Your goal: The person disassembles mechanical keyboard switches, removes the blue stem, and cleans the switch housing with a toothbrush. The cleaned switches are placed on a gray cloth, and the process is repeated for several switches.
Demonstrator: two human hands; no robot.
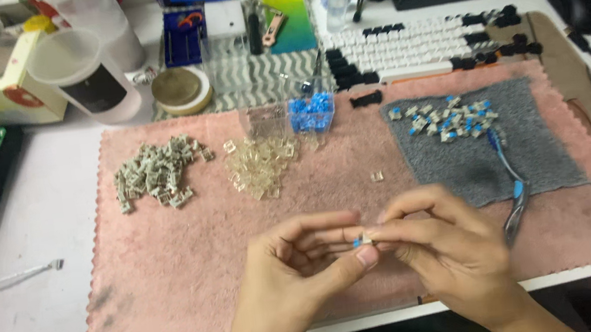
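Lower centre of frame: I see both hands meeting over the pink towel [176, 291]. The small keyboard switch [365, 239], pale housing with a blue bit showing at its left, sits exactly where the fingertips meet.

Left hand [289, 274]: thumb and forefinger curled in, pinching the switch from the left and below. Right hand [441, 242]: thumb and forefinger pinched on it from the right and above; other fingers folded loosely. Both grasp the same piece; neither is nearer than the other.

Long axis of the switch, as far as I can tell, runs left-right, along the line between the two grips. It is too small to read more.

Wrists come up from the bottom edge, converging, palms turned inward.

Around it: grey housing pile [155, 173] upper left, clear tops pile [262, 164] mid, assembled blue-stem switches [446, 118] on the grey cloth [525, 162] upper right, tweezers [515, 189] just right of the right hand.
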